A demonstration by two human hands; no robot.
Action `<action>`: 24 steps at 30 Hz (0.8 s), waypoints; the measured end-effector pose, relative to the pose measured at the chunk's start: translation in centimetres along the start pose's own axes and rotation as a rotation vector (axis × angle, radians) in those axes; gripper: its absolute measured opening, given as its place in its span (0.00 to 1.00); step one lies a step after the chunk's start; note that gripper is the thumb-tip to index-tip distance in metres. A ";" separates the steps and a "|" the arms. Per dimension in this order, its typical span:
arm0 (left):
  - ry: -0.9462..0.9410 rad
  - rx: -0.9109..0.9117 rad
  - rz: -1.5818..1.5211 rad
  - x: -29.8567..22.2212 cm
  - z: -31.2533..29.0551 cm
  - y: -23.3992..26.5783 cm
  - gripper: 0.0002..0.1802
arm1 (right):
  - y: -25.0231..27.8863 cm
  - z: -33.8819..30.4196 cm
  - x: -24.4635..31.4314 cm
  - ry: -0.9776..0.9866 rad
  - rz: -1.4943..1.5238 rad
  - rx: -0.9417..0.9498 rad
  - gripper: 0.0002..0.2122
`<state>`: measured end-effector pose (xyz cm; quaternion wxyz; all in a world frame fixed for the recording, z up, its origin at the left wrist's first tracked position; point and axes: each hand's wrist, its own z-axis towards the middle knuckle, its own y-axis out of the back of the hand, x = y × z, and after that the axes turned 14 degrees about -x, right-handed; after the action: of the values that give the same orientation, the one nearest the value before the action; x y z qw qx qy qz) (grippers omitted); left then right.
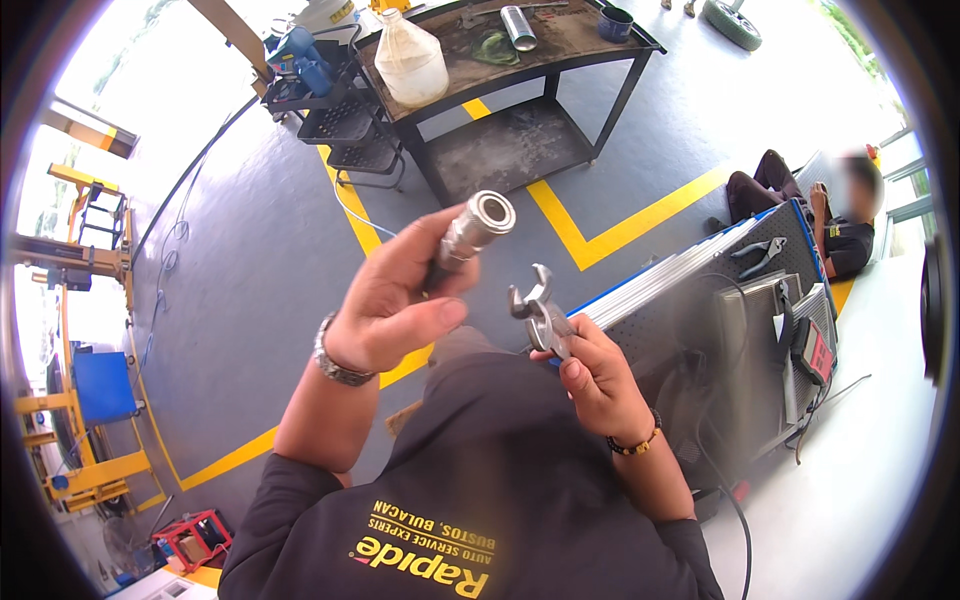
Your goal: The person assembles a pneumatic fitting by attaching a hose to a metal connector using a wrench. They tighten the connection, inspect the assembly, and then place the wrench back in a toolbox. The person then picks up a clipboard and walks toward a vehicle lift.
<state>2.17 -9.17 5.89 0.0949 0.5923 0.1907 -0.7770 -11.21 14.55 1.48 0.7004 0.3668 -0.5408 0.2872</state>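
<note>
Metal coupler (466,236) in left grip (392,312); silver tool (546,326) in right grip (597,381).

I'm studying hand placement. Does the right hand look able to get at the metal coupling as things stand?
Probably yes: the metal coupling sticks out of the left hand, with open space toward the right hand, though the open-jawed metal tool it holds may hinder a direct grasp.

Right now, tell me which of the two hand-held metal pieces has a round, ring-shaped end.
The cylindrical fitting in the left hand; the metal tool in the right hand ends in open, curved prongs instead.
</note>
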 end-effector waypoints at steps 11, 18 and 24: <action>-0.166 0.020 0.710 -1.5 -0.3 -3.6 0.52 | -0.6 0.2 1.5 0.001 -0.111 -0.048 0.17; -0.373 -0.048 0.831 0.1 -0.8 -4.2 0.51 | -1.1 -0.5 2.7 -0.122 -0.099 -0.093 0.17; -0.217 -0.127 0.855 -0.6 -0.9 -5.5 0.42 | -2.2 -1.1 2.2 -0.225 0.068 -0.149 0.16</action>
<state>1.09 -3.90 7.30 0.4632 0.5258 -0.0352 -0.7125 -8.31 14.18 3.02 0.6506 0.3251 -0.6477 0.2268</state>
